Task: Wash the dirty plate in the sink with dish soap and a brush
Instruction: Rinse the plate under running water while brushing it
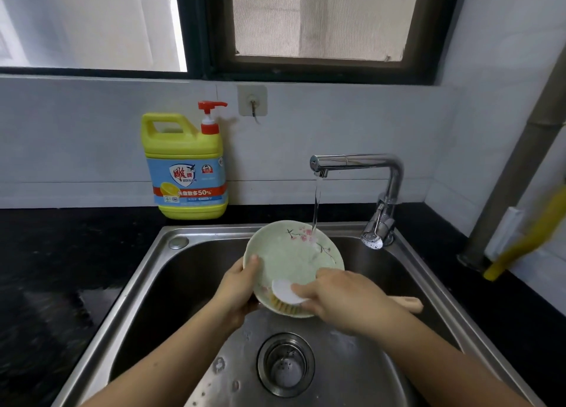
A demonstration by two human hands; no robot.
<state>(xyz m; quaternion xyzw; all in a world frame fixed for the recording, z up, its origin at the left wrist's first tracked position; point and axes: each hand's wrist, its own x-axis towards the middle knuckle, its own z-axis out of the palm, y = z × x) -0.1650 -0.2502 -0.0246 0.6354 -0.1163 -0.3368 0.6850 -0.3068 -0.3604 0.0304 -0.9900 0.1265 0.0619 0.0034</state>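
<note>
So the pale green plate (291,259) with the pink blossom pattern is held tilted over the steel sink (147,278), left hand (237,290) gripping its left rim with the thumb on the face, and water from the chrome faucet (361,161) lands on its upper edge. Right hand (343,299) has its fingers curled around the brush (288,293), white head pressed bristles-down on the plate's lower part, wooden handle end poking out past the wrist. The yellow dish soap jug (185,164) with the red pump sits on the black counter (46,268) behind the sink's left corner, against the wall
</note>
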